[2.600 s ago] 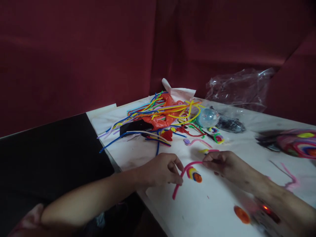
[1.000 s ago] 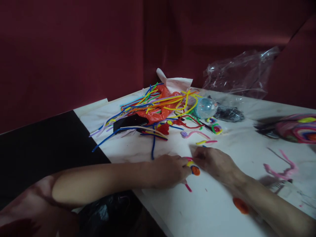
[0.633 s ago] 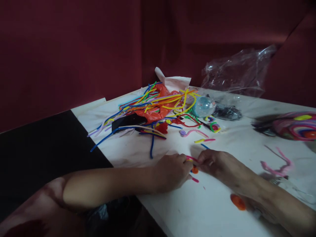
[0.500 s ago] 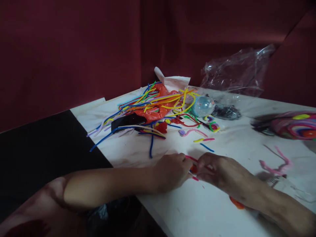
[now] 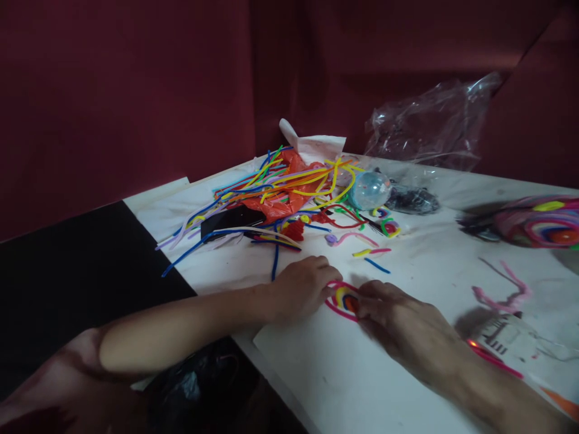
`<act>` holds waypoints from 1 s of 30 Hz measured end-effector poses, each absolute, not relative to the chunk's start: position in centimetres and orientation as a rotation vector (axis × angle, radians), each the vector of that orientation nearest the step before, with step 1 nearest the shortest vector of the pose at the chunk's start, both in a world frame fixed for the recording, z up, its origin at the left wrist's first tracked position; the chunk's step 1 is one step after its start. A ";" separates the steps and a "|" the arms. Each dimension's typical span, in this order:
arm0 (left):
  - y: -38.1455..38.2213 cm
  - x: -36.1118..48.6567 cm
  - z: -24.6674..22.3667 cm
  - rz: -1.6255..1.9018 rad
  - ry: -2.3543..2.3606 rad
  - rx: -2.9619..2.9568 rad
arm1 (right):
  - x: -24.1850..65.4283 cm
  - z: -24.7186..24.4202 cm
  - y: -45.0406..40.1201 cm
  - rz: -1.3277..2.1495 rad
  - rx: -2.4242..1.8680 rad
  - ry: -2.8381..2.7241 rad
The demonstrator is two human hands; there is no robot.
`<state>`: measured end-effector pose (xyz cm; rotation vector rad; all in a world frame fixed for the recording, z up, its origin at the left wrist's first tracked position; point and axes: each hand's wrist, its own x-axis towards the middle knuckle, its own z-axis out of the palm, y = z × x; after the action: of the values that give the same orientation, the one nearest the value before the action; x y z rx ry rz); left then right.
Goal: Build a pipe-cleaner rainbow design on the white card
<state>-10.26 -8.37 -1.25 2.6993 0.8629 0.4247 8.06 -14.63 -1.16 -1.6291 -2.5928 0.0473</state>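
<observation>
Pinching a pink loop [image 5: 339,311]—left fingers [image 5: 327,277] and right fingers [image 5: 370,307] clamped—blue strip [image 5: 377,266] beyond.

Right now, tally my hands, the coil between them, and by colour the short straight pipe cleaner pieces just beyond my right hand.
Left hand and right hand: 2
Multicoloured coil: 1
Blue pipe cleaner piece: 1
Yellow piece: 1
Pink piece: 1
Total: 6

A clear plastic bag [image 5: 432,123] is in front of the dark red wall [image 5: 136,108]. A clear ball [image 5: 371,190] lies beside a dark packet [image 5: 414,200]. White paper [image 5: 320,146] is near the table's [image 5: 325,367] far corner.
</observation>
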 end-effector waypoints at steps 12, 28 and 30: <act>-7.8 -10.3 -1.3 0.269 0.774 2.799 | 10.1 -2.4 -13.6 0.148 -1.220 -2.544; -7.5 -9.2 -1.8 0.285 0.725 2.796 | 10.0 -2.9 -13.9 0.328 -1.346 -2.460; -7.4 -9.3 -1.7 0.275 0.735 2.787 | 9.8 -3.1 -14.1 0.321 -1.407 -2.411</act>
<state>-9.27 -7.44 -1.69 2.7871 0.7352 0.2753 9.81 -14.09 -3.08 -1.4070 -2.4114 0.3207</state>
